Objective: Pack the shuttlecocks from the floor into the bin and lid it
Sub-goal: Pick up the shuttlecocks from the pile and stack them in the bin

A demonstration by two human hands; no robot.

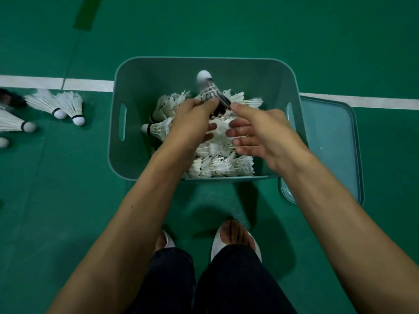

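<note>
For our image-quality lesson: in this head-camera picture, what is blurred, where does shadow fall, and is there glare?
Head view: the held shuttlecock is motion-smeared and the right hand slightly soft; the light is dim, with shadow on the floor between the bin and the feet; no strong glare, even on the lid.

Dim, flat light from above gives everything a green cast. A soft shadow lies on the floor [68, 177] at 6 o'clock from the bin [127, 64]. The raised shuttlecock [205, 85] and the fingers [240, 134] of the right hand [265, 132] are smeared by motion. The white court line [86, 85] bends with wide-angle distortion, and the loose shuttlecocks [68, 107] at 9 o'clock look soft.
</note>
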